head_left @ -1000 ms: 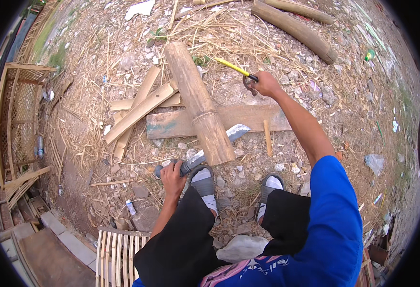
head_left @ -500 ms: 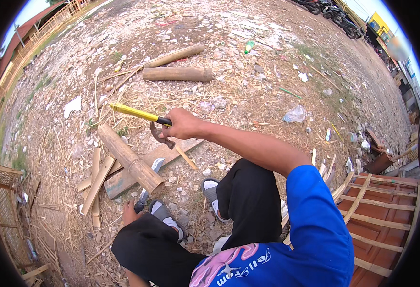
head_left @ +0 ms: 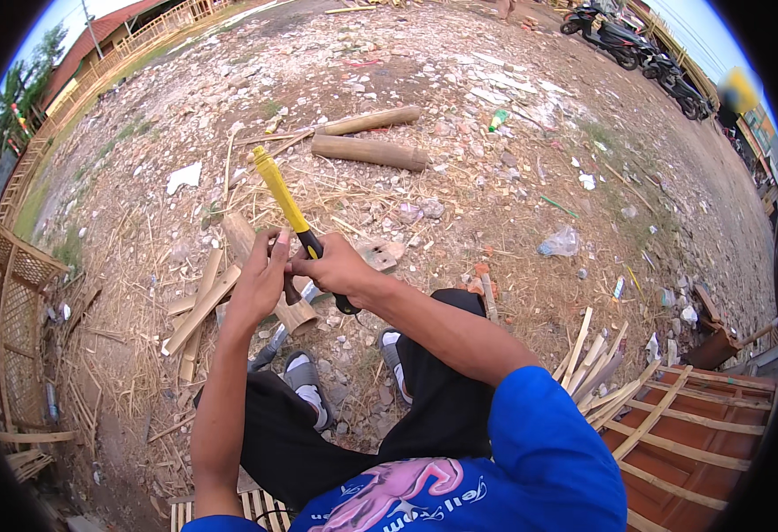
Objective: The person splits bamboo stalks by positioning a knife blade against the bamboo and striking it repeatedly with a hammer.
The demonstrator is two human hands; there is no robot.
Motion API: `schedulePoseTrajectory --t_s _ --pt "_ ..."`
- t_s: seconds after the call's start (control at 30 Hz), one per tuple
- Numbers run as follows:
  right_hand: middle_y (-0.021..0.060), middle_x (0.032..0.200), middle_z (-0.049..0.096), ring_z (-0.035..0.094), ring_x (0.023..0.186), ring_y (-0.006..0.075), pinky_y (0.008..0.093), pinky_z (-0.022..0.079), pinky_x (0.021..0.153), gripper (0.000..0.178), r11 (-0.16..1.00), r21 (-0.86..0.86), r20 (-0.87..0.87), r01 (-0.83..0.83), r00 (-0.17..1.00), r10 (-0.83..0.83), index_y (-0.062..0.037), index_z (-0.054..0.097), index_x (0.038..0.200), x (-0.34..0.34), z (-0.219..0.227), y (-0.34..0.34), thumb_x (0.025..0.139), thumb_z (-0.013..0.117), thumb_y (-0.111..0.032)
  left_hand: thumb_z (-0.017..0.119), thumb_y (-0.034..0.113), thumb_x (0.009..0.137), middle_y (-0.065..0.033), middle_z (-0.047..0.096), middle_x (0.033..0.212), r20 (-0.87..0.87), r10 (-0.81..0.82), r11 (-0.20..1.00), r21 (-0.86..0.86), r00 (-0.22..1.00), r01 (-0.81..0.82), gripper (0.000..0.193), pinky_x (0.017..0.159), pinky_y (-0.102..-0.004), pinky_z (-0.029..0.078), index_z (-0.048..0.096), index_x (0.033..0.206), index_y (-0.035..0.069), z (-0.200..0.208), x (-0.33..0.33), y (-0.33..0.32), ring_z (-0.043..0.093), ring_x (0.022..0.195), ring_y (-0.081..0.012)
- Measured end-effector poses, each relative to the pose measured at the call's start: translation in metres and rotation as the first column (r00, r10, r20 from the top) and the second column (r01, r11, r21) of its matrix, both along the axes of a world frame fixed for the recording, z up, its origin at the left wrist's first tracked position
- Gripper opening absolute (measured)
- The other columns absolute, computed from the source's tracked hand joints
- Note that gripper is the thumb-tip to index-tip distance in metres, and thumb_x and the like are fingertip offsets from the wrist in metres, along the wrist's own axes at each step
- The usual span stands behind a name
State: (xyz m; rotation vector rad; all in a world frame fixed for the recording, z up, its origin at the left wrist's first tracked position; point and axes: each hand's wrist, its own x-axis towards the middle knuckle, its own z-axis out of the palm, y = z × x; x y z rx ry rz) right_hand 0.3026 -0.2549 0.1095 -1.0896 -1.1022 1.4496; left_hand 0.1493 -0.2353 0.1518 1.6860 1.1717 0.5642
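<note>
Near the left sandal (head_left: pixel 302 377) lies a knife (head_left: pixel 278 338). Beyond, the right hand (head_left: pixel 336 267) closes around a yellow-and-black tool (head_left: pixel 281 190); the left hand (head_left: pixel 260 282) has bent fingers beside it, their grip indeterminable. Farther lie a bamboo log (head_left: pixel 239 235), two poles (head_left: pixel 369 152) and, far right, motorcycles (head_left: pixel 603 39).

2 hands (head_left: pixel 263 279) (head_left: pixel 343 266) close together, arms (head_left: pixel 216 399) forward

Hand tool (head_left: pixel 283 197) with long, straight handle: yellow along far length, black nearer body. Raised, gripped mid-handle by right fingers (head_left: pixel 307 266), slanting, yellow end farthest and leftward. Black end shows below grip. Dark-brown part beneath fingers, mostly hidden.
</note>
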Motion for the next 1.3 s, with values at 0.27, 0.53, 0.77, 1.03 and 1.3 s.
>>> schedulePoseTrajectory --t_s 0.27,0.53,0.77,1.03,1.3 --pt "-0.0044 0.062 0.045 0.038 0.048 0.0025 0.0208 0.03 0.043 0.032 0.979 -0.067 0.133 -0.194 0.971 0.201 -0.005 0.06 0.112 -0.044 -0.001 0.017 0.096 0.063 -0.032 0.045 0.033 0.103 -0.0009 0.051 0.078 0.45 0.491 0.864 -0.357 0.746 -0.354 0.024 0.059 -0.0289 0.047 0.049 0.101 0.01 -0.077 -0.056 0.025 0.051 0.064 -0.0109" --pt "-0.0037 0.064 0.047 0.041 0.052 0.0051 0.0227 0.033 0.047 0.031 0.928 -0.09 0.312 -0.361 0.875 0.371 -0.0063 0.055 0.119 -0.066 -0.007 0.043 0.101 0.054 -0.031 0.048 0.046 0.097 -0.0008 0.047 0.075 0.663 0.519 0.853 -0.362 0.54 -0.376 0.035 0.05 -0.0244 0.038 0.047 0.098 0.011 -0.056 -0.157 0.077 0.047 0.061 -0.0105" --pt "-0.0032 0.066 0.048 0.042 0.056 0.0052 0.0243 0.036 0.052 0.024 0.839 -0.115 0.369 -0.531 0.762 0.533 -0.0063 0.056 0.116 -0.097 -0.01 0.065 0.101 0.053 -0.025 0.036 0.049 0.097 0.0008 0.048 0.075 0.646 0.447 0.886 -0.226 0.619 -0.405 0.036 0.047 -0.0238 0.035 0.046 0.096 0.014 -0.045 -0.185 0.102 0.047 0.062 -0.0086" --pt "-0.0019 0.066 0.049 0.044 0.058 0.0067 0.0252 0.038 0.054 0.024 0.841 -0.09 0.427 -0.534 0.742 0.517 -0.0046 0.056 0.117 -0.095 -0.015 0.076 0.101 0.052 -0.022 0.038 0.042 0.102 0.002 0.054 0.077 0.583 0.461 0.867 -0.135 0.669 -0.479 0.031 0.045 -0.0217 0.034 0.051 0.101 0.014 -0.049 -0.192 0.109 0.047 0.058 -0.0061" --pt "0.0002 0.066 0.051 0.047 0.06 0.0086 0.0276 0.04 0.057 0.024 0.842 -0.092 0.47 -0.531 0.722 0.507 -0.0027 0.057 0.114 -0.092 -0.022 0.078 0.101 0.053 -0.022 0.042 0.046 0.103 0.0041 0.045 0.075 0.48 0.472 0.863 -0.081 0.74 -0.498 0.037 0.051 -0.0217 0.035 0.051 0.095 0.011 -0.043 -0.191 0.103 0.041 0.06 -0.0046"
